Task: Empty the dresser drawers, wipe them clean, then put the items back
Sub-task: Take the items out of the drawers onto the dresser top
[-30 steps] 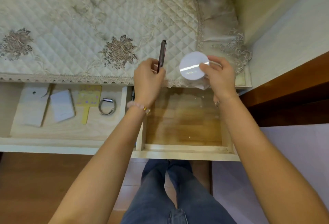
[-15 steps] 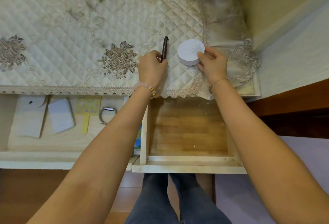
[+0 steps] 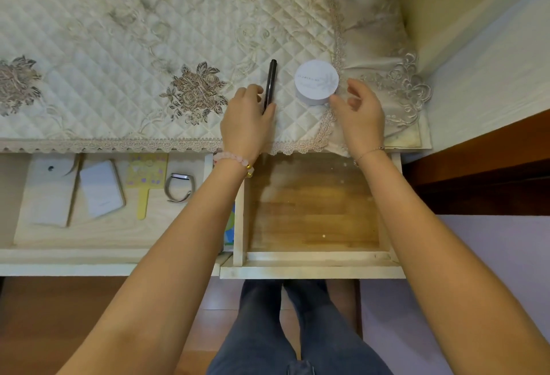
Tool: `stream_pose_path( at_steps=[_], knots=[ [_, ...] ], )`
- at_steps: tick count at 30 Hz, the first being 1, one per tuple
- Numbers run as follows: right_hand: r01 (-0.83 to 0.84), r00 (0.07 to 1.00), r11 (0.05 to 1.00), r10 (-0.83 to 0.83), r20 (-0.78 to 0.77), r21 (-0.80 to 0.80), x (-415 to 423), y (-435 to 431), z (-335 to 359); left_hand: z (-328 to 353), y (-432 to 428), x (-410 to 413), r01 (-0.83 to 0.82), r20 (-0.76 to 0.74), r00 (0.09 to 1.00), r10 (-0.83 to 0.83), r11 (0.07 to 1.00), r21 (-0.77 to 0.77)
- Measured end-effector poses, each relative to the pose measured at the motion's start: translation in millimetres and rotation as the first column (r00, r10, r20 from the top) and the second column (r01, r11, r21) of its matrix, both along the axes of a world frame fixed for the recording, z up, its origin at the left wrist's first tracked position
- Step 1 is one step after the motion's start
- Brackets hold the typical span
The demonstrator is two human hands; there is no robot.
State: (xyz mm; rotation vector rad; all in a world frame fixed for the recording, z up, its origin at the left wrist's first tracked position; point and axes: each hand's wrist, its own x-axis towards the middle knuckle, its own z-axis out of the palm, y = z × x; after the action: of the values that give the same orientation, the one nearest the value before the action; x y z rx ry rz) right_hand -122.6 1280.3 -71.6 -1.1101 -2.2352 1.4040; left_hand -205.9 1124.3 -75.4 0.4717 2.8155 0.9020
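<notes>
My left hand (image 3: 247,124) pinches the lower end of a dark pen (image 3: 271,77), which lies on the quilted cover (image 3: 119,47) of the dresser top. A round white jar (image 3: 316,80) stands on the cover just right of the pen. Beside the jar hovers my right hand (image 3: 360,115), its fingers relaxed and off it. Below both hands the right drawer (image 3: 312,258) is pulled out, with a bare wooden bottom. The left drawer (image 3: 89,255) is also pulled out and holds things.
In the left drawer lie a white flat case (image 3: 49,193), a white power bank (image 3: 101,188), a yellow paddle-shaped item (image 3: 145,172), a wrist band (image 3: 178,188) and a colourful item (image 3: 229,225) partly under my left arm. A wall and dark wooden furniture stand at the right.
Both hands moved forward from above the drawer to the dresser top. The jar was set down and my right hand let go of it. The pen now lies on the cover.
</notes>
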Motion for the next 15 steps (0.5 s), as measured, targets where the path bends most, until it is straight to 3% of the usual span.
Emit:
stream_pose_path(
  at_steps=[3, 9, 15],
  knots=[
    [-0.125, 0.992, 0.983, 0.128, -0.011, 0.135, 25, -7, 7, 3, -14, 19, 0.056, -0.076, 0.995, -0.059, 0.998, -0.039],
    [-0.311, 0.949, 0.86, 0.304, 0.084, 0.405, 80, -29, 4, 5, -50, 71, 0.195, -0.274, 0.936, -0.222, 0.973, -0.123],
    [-0.457, 0.889, 0.769, 0.379, 0.258, 0.446, 134, -49, -12, -7, -77, 120, 0.259, -0.226, 0.921, -0.318, 0.932, -0.254]
  ],
)
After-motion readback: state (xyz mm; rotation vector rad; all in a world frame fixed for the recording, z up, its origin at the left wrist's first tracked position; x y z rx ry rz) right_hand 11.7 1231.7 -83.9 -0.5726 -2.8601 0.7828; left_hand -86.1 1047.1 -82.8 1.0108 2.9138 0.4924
